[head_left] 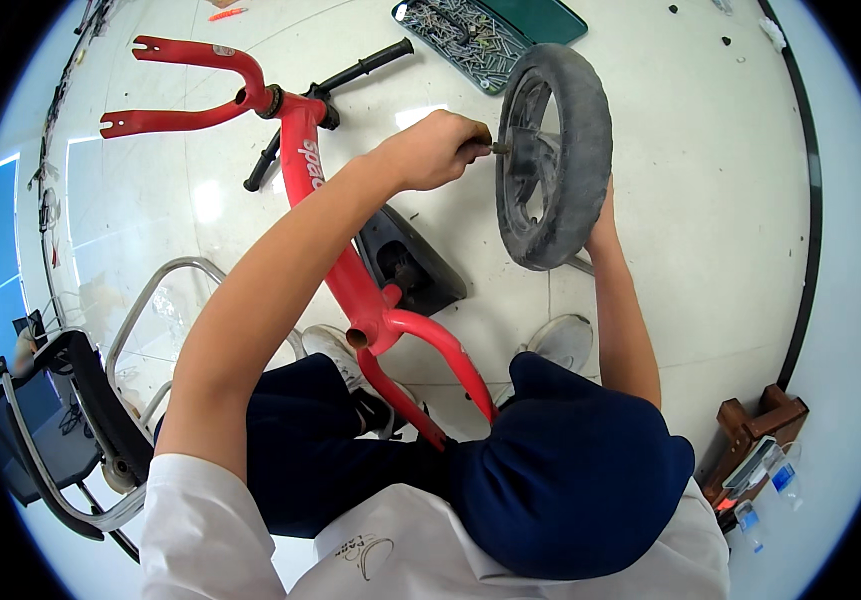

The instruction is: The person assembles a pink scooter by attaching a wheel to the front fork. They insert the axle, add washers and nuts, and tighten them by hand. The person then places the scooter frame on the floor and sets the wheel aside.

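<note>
Upright in front of me is a small wheel [586, 150] with a worn black tyre and dark spokes. My right hand [605, 222] supports it from the far right side, its fingers mostly hidden behind the tyre. The fingers of my left hand [438, 150] are closed in a pinch on a small metal piece [499, 148] at the hub, perhaps a bolt or axle end. Between my legs lies a red bike frame [352, 285], its bare fork [185, 115] pointing to the far left. A black handlebar [365, 68] crosses beyond it.
A green case [495, 85] full of screws and bolts sits open on the pale tiled floor at the far side. Beside the frame is a black seat [415, 265]. A metal-framed chair [100, 410] stands left; a brown wooden stool [755, 435] with plastic bottles [785, 480] nearby is right.
</note>
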The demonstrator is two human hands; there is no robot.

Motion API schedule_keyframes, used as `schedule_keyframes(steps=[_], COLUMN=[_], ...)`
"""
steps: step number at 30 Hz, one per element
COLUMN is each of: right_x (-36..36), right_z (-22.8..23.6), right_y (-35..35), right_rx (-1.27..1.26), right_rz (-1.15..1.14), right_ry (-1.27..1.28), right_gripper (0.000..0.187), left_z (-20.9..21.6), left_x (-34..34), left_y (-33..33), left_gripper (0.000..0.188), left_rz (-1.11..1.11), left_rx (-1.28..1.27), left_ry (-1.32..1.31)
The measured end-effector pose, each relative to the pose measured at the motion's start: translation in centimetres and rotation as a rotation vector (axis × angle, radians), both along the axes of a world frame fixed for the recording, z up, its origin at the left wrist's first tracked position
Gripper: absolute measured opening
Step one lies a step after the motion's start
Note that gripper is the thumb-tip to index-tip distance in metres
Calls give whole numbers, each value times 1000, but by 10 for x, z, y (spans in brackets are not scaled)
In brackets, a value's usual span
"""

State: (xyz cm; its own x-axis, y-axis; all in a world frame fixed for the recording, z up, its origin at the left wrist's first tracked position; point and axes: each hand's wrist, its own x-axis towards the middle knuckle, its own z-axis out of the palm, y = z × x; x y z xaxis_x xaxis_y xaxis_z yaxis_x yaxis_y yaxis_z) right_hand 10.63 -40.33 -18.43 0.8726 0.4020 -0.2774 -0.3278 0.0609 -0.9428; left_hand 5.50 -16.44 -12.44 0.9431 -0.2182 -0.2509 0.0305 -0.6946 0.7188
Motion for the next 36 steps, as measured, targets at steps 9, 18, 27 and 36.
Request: schedule_keyframes(steps=[9,18,27,36], right_x=[1,2,11,34], right_z=[-6,3,14,13], right_y=[4,24,3,11], right_rx=[-182,-315,-430,-485], right_rz=[3,-15,243,276], right_ry=[-87,-85,-209,-36], right_gripper=[21,35,42,62], left_z=[1,-34,-54,-39], left_x=[-1,0,6,17], left_y=[-29,-39,-17,-20], left_gripper=[36,16,20,19], left_rz=[-56,84,30,2], left_rx=[245,517,502,537], left_ry=[108,9,-36,-3])
